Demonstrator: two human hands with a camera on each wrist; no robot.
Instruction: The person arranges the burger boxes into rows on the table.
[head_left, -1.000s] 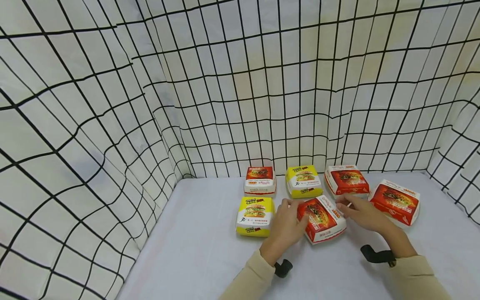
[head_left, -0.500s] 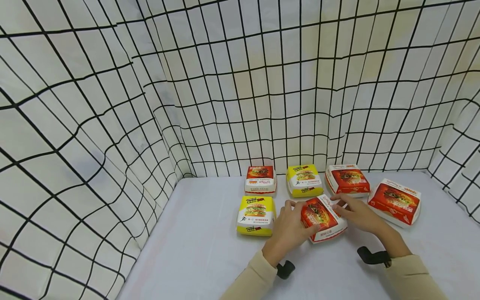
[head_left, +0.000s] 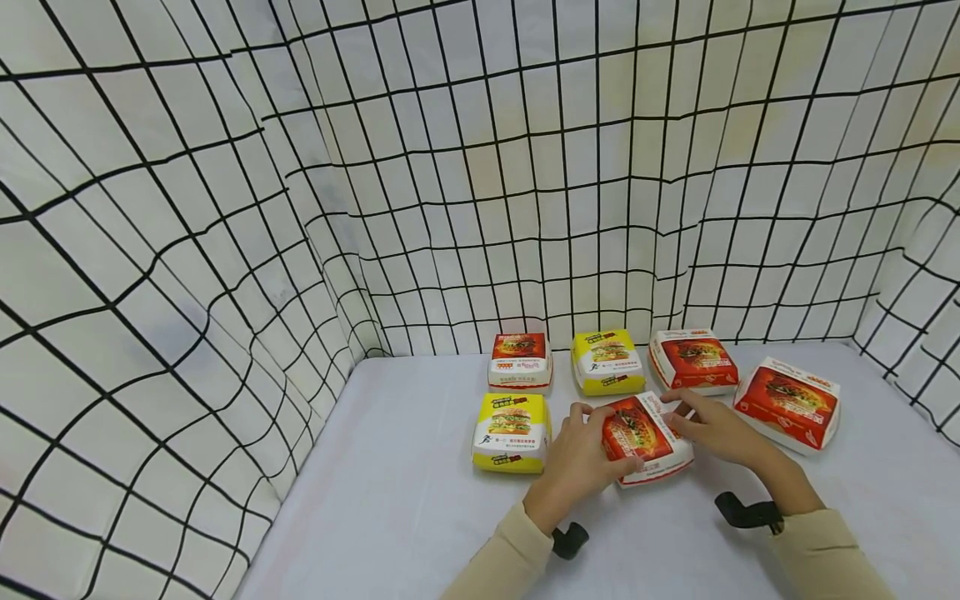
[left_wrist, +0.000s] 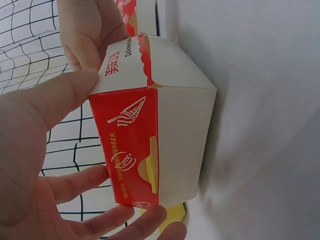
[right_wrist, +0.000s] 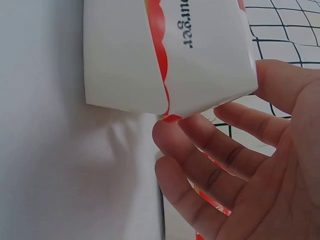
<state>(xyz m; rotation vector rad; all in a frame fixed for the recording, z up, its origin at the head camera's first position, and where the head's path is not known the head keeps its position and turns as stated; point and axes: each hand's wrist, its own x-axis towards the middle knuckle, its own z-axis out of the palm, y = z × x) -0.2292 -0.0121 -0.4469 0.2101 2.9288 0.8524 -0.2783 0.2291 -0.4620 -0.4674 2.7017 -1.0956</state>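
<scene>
A red and white burger box (head_left: 639, 432) sits at an angle on the table between both hands. My left hand (head_left: 576, 460) grips its left side; in the left wrist view the thumb is on one corner of the box (left_wrist: 131, 145) and the fingers reach the opposite corner. From the right, my right hand (head_left: 722, 432) holds the far right corner with curled fingers. In the right wrist view its fingertips (right_wrist: 172, 135) meet the corner of the white side. A yellow burger box (head_left: 511, 435) stands just left of my left hand.
Behind, a row holds a red burger box (head_left: 519, 363), a yellow one (head_left: 607, 363) and another red one (head_left: 694, 362). A further red box (head_left: 789, 407) lies right of my right hand. Black-gridded white cloth (head_left: 495, 200) walls the table's (head_left: 375, 483) back and sides.
My left hand has shifted slightly right, its thumb now lower along the box's near edge. The right hand has moved slightly left along the far corner. The box has barely moved.
</scene>
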